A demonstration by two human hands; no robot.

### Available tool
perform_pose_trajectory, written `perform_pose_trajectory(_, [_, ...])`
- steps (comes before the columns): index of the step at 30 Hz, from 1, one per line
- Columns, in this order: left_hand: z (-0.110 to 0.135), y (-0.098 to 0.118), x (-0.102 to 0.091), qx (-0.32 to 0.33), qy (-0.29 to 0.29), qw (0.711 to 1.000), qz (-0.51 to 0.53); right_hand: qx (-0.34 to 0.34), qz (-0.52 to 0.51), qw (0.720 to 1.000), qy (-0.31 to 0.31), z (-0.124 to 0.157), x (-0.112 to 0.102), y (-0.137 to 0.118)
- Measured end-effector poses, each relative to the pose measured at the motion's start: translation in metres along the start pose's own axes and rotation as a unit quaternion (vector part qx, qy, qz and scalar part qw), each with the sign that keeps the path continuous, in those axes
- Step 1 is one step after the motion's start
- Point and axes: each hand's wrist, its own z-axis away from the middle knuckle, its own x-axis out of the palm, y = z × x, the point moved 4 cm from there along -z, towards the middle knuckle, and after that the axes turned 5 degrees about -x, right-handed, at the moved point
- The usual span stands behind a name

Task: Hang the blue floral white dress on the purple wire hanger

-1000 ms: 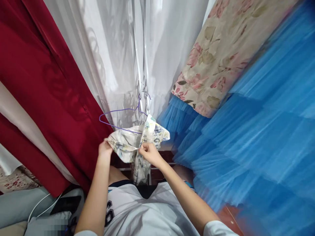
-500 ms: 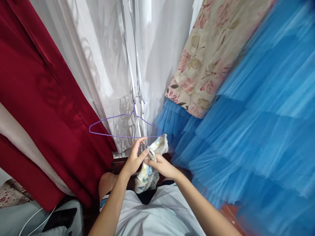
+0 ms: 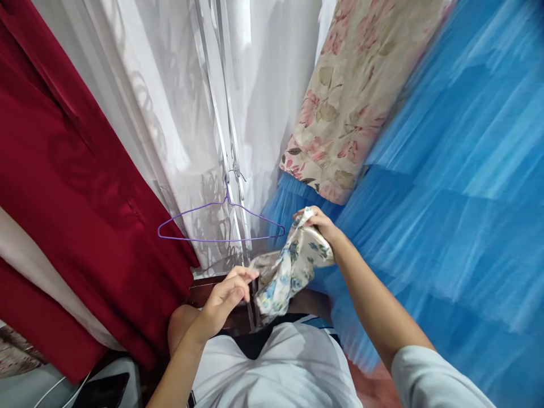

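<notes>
My right hand is closed on the upper edge of a small white cloth garment with blue flowers, which hangs in folds over my lap. What kind of garment it is, I cannot tell. My left hand is just left of the garment, fingers loosely bent and apart, with nothing visible in it. Behind both hands, a purple wire hanger hangs bare by its hook from a white metal upright. Its right end is close to the garment.
Red cloth hangs at the left, beside white drapes. On the right hang a pink-flowered cloth and a tiered blue tulle skirt. A black phone lies on a grey plastic surface at lower left, near a white cable.
My right hand has moved up and right with the garment, which has spread out. My left hand has come away from it, slightly down and left.
</notes>
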Motion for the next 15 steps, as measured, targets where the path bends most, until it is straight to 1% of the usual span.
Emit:
perform_pose_trajectory(1, [-0.003, 0.001, 0.004, -0.013, 0.002, 1.000, -0.011, 0.003, 0.003, 1.000, -0.018, -0.005, 0.006, -0.002])
perform_pose_trajectory(3, [-0.012, -0.009, 0.015, -0.044, 0.022, 0.998, -0.038, 0.014, 0.023, 0.995, -0.092, -0.007, 0.030, -0.011])
perform_pose_trajectory(5, [-0.020, -0.029, 0.029, -0.062, 0.058, 0.995, -0.050, 0.023, 0.051, 0.982, -0.180, 0.000, 0.059, -0.024])
perform_pose_trajectory(6, [-0.023, -0.040, 0.037, -0.070, 0.073, 0.994, -0.051, 0.028, 0.064, 0.975, -0.213, 0.005, 0.070, -0.030])
perform_pose_trajectory(7, [-0.025, -0.052, 0.043, -0.080, 0.078, 0.993, -0.047, 0.032, 0.072, 0.970, -0.231, 0.011, 0.077, -0.035])
perform_pose_trajectory(8, [-0.025, -0.062, 0.049, -0.093, 0.072, 0.992, -0.043, 0.037, 0.078, 0.967, -0.240, 0.015, 0.079, -0.038])
perform_pose_trajectory(9, [-0.025, -0.071, 0.052, -0.108, 0.061, 0.991, -0.043, 0.043, 0.083, 0.966, -0.239, 0.018, 0.077, -0.038])
perform_pose_trajectory(11, [-0.019, -0.080, 0.050, -0.131, 0.043, 0.987, -0.077, 0.050, 0.090, 0.973, -0.206, 0.020, 0.059, -0.034])
perform_pose_trajectory(13, [-0.010, -0.078, 0.032, -0.136, 0.056, 0.976, -0.160, 0.061, 0.075, 0.988, -0.122, 0.014, 0.029, -0.024])
perform_pose_trajectory(15, [-0.002, -0.068, 0.006, -0.124, 0.097, 0.954, -0.256, 0.073, 0.041, 0.996, -0.028, 0.001, 0.001, -0.010])
